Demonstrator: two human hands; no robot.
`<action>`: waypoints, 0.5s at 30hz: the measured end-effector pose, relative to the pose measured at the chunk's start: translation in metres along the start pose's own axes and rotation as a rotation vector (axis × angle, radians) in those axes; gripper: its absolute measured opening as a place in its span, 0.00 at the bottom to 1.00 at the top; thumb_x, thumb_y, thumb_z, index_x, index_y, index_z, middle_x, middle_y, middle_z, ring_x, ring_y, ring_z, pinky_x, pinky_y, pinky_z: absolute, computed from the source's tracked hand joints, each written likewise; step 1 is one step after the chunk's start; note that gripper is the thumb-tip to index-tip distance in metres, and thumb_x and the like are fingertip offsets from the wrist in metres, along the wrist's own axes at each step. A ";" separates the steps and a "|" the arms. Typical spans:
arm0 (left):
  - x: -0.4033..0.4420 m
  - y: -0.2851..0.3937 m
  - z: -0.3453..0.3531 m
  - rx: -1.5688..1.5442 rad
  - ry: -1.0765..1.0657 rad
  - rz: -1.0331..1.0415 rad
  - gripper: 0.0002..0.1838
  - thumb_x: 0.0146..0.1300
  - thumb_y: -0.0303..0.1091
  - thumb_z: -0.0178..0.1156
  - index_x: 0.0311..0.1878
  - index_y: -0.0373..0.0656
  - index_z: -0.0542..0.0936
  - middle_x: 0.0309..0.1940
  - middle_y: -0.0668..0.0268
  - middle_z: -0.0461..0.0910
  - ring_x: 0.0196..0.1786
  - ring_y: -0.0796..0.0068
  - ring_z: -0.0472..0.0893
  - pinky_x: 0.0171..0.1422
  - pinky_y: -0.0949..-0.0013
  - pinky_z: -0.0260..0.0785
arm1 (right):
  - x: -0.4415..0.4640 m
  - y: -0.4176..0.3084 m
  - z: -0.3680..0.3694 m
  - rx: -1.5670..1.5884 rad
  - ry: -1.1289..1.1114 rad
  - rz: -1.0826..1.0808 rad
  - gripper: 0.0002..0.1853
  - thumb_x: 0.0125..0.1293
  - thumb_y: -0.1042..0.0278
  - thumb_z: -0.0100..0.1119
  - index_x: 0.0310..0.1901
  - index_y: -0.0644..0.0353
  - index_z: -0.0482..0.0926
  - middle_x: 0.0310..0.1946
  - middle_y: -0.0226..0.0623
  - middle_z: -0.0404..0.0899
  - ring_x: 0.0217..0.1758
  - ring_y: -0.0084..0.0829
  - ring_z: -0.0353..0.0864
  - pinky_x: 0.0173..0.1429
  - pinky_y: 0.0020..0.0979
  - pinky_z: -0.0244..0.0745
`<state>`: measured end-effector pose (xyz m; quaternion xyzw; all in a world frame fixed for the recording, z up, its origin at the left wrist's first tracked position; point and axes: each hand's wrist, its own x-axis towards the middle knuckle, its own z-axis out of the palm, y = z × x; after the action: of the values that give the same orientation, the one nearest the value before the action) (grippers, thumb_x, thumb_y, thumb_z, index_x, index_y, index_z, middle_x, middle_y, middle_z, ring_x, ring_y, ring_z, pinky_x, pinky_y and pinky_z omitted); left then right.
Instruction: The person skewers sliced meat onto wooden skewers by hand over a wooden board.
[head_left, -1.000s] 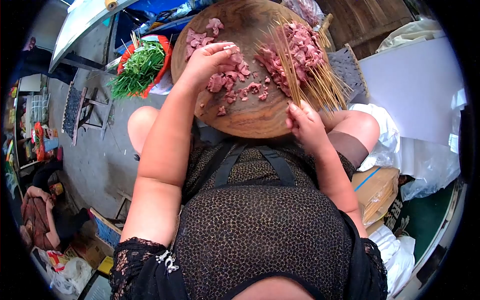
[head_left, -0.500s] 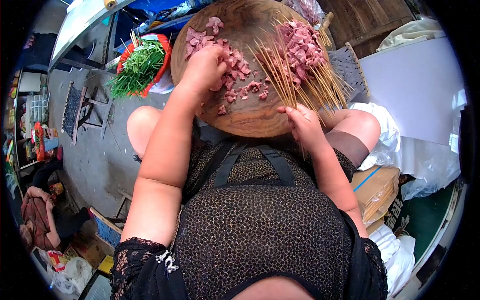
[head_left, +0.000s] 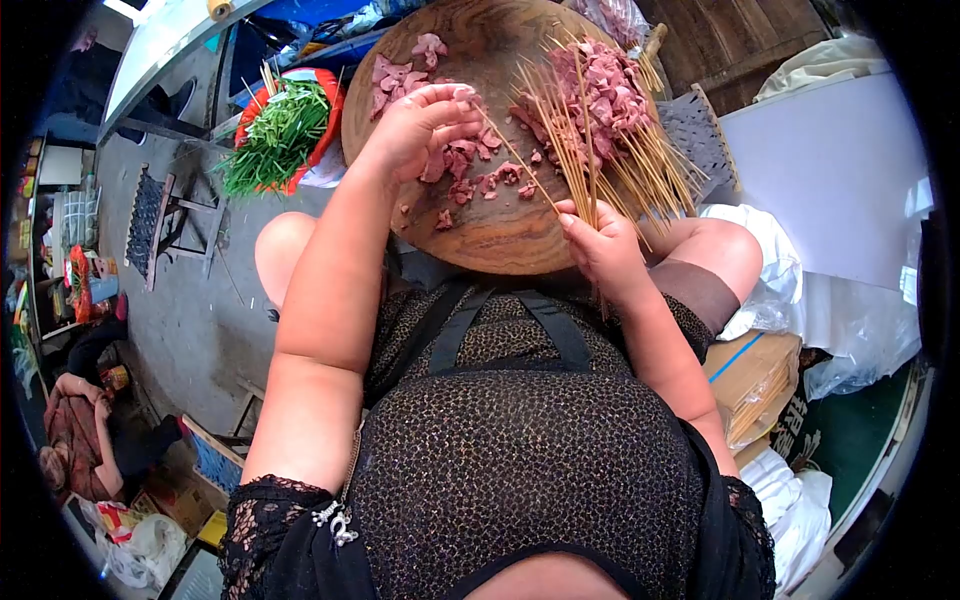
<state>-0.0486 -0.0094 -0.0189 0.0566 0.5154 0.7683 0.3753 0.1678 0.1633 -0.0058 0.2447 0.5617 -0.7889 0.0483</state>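
Note:
My left hand (head_left: 430, 125) is closed, its fingertips bent together at the upper tip of a single bamboo skewer (head_left: 520, 162). What those fingers pinch is hidden. Low in my right hand (head_left: 600, 248), closed fingers grip that slanted skewer along with a bundle of bare bamboo skewers (head_left: 574, 170) pointing upward. Loose pieces of pink meat (head_left: 462, 155) lie on the round wooden board (head_left: 490, 240), under and around my left hand. Beyond my right hand, a pile of meat skewers (head_left: 610, 95) rests on the board's right side, sticks toward me.
A red-rimmed basket of cut green vegetables (head_left: 285, 125) stands left of the board. A woven folding stool (head_left: 150, 225) is on the floor further left. Another person (head_left: 80, 435) sits at the lower left. Cardboard (head_left: 755, 385) and plastic bags lie at my right.
My left hand has moved up and right from the loose meat to the skewer's tip. One skewer now slants left out of the bundle in my right hand.

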 end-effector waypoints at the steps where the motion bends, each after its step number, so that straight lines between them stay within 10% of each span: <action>1: 0.001 -0.001 0.000 0.030 -0.010 -0.008 0.13 0.63 0.28 0.52 0.50 0.37 0.70 0.42 0.60 0.77 0.42 0.70 0.79 0.48 0.69 0.75 | 0.001 0.001 0.000 0.000 0.000 0.000 0.09 0.62 0.71 0.55 0.44 0.61 0.74 0.19 0.18 0.66 0.15 0.11 0.59 0.18 0.16 0.52; 15: 0.007 -0.009 0.003 -0.121 0.029 0.036 0.18 0.66 0.32 0.50 0.56 0.35 0.66 0.49 0.54 0.74 0.51 0.62 0.76 0.55 0.67 0.72 | 0.006 0.011 0.001 -0.096 0.043 -0.040 0.08 0.62 0.72 0.55 0.42 0.61 0.76 0.20 0.16 0.66 0.20 0.10 0.60 0.23 0.15 0.55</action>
<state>-0.0475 -0.0010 -0.0272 0.0318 0.4720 0.8055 0.3570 0.1662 0.1596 -0.0181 0.2475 0.6045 -0.7565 0.0320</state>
